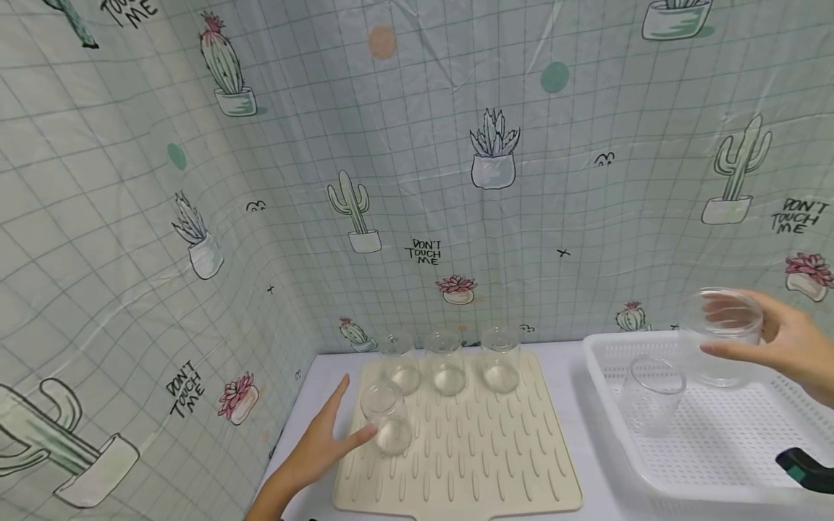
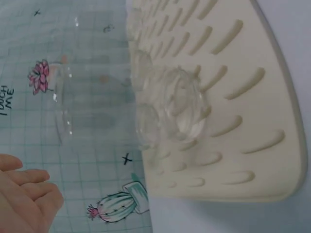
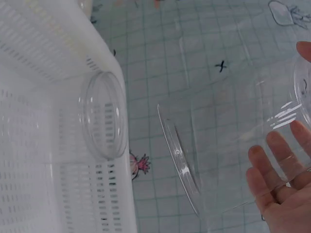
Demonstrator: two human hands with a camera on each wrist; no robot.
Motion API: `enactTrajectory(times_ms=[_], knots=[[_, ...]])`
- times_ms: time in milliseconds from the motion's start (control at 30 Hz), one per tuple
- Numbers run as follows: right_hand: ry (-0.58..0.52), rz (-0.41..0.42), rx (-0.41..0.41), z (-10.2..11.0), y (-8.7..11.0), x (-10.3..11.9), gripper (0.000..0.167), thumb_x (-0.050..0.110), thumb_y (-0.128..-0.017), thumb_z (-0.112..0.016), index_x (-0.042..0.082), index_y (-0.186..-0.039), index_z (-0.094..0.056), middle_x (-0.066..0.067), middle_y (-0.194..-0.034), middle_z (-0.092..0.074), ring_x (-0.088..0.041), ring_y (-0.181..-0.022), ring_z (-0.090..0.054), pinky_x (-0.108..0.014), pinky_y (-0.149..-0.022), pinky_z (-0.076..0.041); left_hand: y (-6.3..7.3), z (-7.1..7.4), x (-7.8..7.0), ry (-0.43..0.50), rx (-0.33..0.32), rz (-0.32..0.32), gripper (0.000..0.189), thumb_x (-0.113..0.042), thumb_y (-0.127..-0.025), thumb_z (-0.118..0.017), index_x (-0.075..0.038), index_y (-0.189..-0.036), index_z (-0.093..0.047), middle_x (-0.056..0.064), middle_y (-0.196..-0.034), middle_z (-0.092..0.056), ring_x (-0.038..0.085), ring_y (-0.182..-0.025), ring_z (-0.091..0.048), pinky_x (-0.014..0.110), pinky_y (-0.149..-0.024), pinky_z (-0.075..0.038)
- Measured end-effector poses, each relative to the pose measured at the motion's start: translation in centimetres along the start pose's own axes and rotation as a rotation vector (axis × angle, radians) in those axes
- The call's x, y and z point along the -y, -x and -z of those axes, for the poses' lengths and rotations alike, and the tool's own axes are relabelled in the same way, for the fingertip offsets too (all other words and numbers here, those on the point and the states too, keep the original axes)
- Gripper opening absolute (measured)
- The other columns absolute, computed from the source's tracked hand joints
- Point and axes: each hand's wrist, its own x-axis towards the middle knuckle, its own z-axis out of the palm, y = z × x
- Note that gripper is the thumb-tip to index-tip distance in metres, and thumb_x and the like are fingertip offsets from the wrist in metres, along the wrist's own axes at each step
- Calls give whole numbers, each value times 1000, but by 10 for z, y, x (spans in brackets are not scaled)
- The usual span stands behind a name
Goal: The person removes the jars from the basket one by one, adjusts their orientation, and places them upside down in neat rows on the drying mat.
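Observation:
In the head view, my right hand [image 1: 798, 351] grips a clear cup [image 1: 706, 347] above the white basket, fingers and thumb round its side. The right wrist view shows the fingers [image 3: 272, 165] on that cup's transparent wall. Another clear cup [image 1: 654, 398] stands inside the basket's left part. My left hand [image 1: 321, 443] is spread, thumb and fingers apart, beside a clear cup [image 1: 391, 434] on the left of the beige mat. The left wrist view has a gap between the hand [image 2: 26, 196] and that cup [image 2: 184, 109]; it holds nothing.
Three clear cups, among them a middle one [image 1: 448, 376], line the back of the ridged beige mat [image 1: 469, 456]. The white perforated basket [image 1: 615, 434] is to its right. A black strap-like object [image 1: 808, 470] shows at the lower right. A cactus-print curtain [image 1: 417, 145] hangs behind.

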Motion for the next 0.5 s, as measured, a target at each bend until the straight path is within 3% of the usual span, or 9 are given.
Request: enactTrajectory(times_ms=[100, 200, 500], knots=[[7, -2, -8, -4, 0, 12, 80, 14, -84, -82, 23, -152, -41, 28, -117, -46, 12, -100, -42, -28, -83, -40, 0, 0, -9, 17, -20, -17, 97, -45, -92, -70, -17, -162, -7, 11, -165, -10, 38, -150, -10, 68, -112, -15], [18, 24, -16, -8, 0, 23, 78, 15, -82, -84, 22, -149, -45, 26, -114, -50, 10, -99, -45, -16, -72, -32, 0, -2, -22, 38, -40, -32, 96, -46, -92, -71, -22, -162, -9, 6, -165, -11, 34, -150, -10, 68, -113, -14], [12, 109, 13, -23, -1, 57, 76, 12, -75, -89, 16, -141, -52, 24, -110, -56, 8, -98, -49, -12, -71, -38, 1, -9, -57, 107, -73, -80, 85, -44, -94, -68, -27, -161, -19, 2, -164, -21, 39, -147, -21, 70, -109, -21]])
